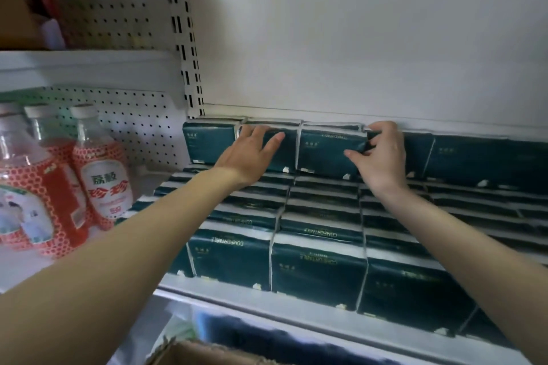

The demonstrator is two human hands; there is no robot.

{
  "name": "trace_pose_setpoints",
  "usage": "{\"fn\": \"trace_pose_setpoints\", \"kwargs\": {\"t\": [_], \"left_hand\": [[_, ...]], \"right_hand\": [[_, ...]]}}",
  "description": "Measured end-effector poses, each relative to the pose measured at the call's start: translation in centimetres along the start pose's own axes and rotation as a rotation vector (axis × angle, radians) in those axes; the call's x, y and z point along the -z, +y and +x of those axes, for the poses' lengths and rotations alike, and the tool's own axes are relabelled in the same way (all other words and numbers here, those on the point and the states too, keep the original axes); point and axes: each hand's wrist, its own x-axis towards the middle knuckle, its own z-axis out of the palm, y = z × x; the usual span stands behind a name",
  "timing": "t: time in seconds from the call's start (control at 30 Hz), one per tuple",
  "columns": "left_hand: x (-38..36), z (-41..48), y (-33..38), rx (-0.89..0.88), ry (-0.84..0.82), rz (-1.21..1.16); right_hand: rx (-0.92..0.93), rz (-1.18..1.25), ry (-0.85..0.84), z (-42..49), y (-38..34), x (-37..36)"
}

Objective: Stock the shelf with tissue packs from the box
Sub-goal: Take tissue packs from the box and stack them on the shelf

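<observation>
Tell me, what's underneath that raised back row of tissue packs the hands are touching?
More dark green packs, a lower layer filling the shelf to its front edge. The back row seems to sit on them. The shelf floor beneath is covered, so I cannot see it.

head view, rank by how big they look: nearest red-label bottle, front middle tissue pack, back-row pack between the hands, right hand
1. nearest red-label bottle, though nearness inflates it
2. front middle tissue pack
3. back-row pack and right hand look about alike, left unranked

Dim, soft focus; wide-angle bending at edges.
</observation>
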Motion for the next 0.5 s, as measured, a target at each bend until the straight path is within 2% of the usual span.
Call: {"fn": "trace_pose_setpoints", "kwargs": {"t": [0.27,0.5], "left_hand": [[1.7,-2.7,0.8,-0.043,-0.035,0.065],[3.7,-8.9,2.7,-0.109,-0.116,0.071]], "right_hand": [[0.032,-0.027,-0.146,-2.0,-0.7,4.2],[0.057,-0.062,-0.250,-5.3,-5.3,9.0]]}}
